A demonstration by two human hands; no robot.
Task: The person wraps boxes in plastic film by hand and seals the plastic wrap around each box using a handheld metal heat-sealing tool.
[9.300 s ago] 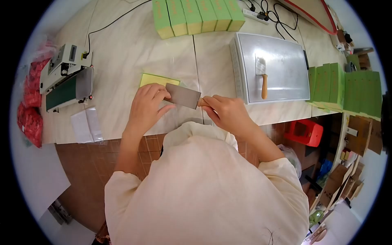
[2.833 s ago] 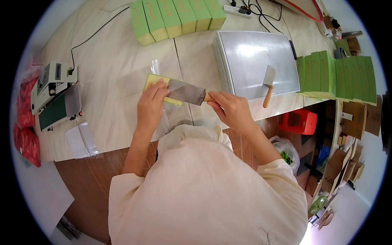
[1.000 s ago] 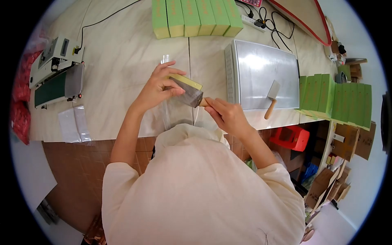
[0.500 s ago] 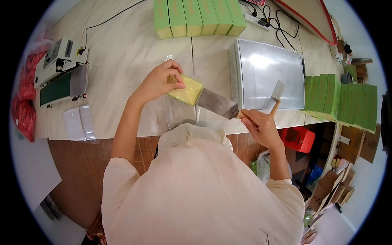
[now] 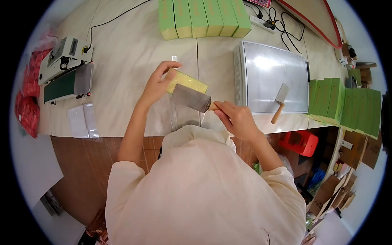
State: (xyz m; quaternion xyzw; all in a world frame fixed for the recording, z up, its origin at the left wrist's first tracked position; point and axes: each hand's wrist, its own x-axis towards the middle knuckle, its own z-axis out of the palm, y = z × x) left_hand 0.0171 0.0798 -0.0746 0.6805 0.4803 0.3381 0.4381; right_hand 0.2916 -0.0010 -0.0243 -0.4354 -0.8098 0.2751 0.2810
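My left hand [image 5: 160, 81] grips the left end of a small yellow-and-green box [image 5: 190, 83] over the table, thumb and fingers around it. In my right hand [image 5: 234, 117] is the wooden handle of a wide metal blade [image 5: 190, 99]. The flat of that blade lies against the near side of the box and covers part of it. A second, smaller scraper [image 5: 282, 93] with a wooden handle rests on the grey metal plate [image 5: 274, 65] at the right. Clear plastic film [image 5: 174, 116] lies on the table below my left hand.
Green boxes [image 5: 206, 18] stand in a row at the back; more green boxes [image 5: 326, 98] are on the right. At the left are a white machine [image 5: 65, 67], red packets [image 5: 27, 112] and plastic bags [image 5: 83, 121]. Cables and a power strip [image 5: 261, 23] lie back right. A red stool [image 5: 300, 142] is below the table.
The blade has moved left from the right end of the box to overlap its near side, and my right hand has come closer to my left. The box is tilted differently.
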